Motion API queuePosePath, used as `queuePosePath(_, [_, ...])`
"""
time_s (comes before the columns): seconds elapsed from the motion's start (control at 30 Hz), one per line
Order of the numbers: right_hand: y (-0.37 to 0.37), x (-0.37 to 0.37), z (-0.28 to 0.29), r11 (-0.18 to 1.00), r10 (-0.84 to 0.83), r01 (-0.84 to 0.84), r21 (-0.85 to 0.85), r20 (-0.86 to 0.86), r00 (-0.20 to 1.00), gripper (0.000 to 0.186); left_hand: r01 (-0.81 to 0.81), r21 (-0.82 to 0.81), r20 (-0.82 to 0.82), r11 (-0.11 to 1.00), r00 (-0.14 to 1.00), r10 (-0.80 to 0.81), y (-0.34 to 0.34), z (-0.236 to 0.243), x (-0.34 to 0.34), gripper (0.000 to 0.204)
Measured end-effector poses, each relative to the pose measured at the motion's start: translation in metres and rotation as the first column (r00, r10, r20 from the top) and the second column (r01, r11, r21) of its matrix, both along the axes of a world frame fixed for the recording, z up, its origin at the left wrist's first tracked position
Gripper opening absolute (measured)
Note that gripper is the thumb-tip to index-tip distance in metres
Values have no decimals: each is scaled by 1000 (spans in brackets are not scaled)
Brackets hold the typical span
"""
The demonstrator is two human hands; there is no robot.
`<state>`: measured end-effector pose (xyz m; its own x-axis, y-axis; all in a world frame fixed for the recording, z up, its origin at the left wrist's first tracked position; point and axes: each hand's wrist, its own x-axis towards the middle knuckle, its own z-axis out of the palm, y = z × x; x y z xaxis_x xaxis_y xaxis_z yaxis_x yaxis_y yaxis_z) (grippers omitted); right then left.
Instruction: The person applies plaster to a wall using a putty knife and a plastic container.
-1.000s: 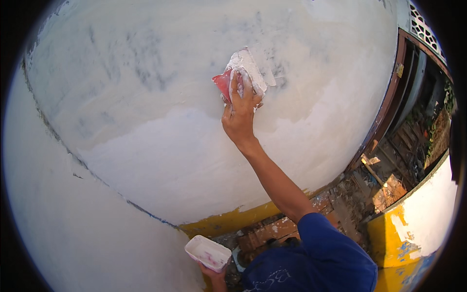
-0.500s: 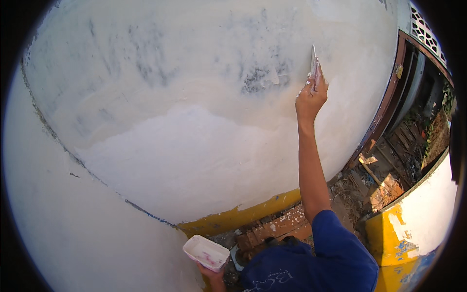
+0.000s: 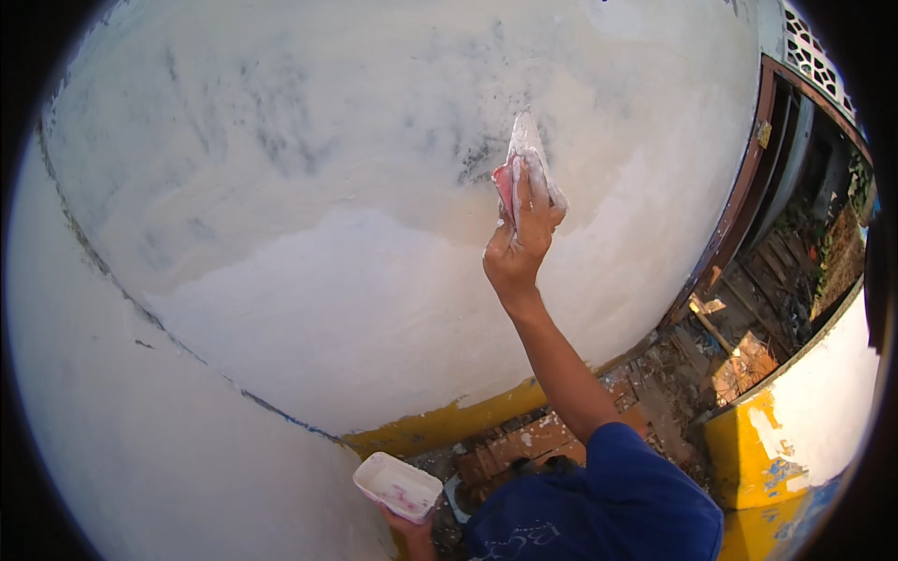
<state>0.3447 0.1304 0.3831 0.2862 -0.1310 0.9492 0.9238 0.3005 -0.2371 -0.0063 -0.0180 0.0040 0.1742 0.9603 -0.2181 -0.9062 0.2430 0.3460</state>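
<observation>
My right hand grips a pink scraper coated in white putty, raised at the patchy white wall over a grey-stained area. Its fingers are pressed along the putty-smeared blade, whose tip points upward. Low down near the left wall corner, my left hand holds a white rectangular plastic tub with white residue and pink marks inside.
A dark brown doorway frame stands at the right beneath a patterned vent block. A low yellow and white wall curves along the lower right. Debris, wood scraps and brick-coloured boards cover the ground below.
The scraper in my right hand swept rightward and turned edge-on, then came back left and a little lower, its pink face showing again. My left hand and the tub stayed nearly still.
</observation>
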Motion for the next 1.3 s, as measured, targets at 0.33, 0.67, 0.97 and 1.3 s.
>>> queuePosePath(0.33, [-9, -23, -67, 966, 102, -92, -242, 30, 994, 78, 56, 40, 10, 998, 998, -56, 5, -3, -13, 80])
queuePosePath(0.67, [13, 7, -16, 989, 92, -102, -111, -86, 992, 72, 1, 16, -13, 1000, 1000, -1, -1, -10, -11, 79])
queuePosePath(0.97, [8, -49, -29, 981, 190, -187, -52, 56, 980, 75, -37, -16, 61, 999, 997, 38, -1, -6, -12, 78])
queuePosePath(1.3, [19, -66, -97, 910, 256, -178, -373, 171, 951, 67, 74, 46, -23, 996, 997, -73, 2, -2, -13, 79])
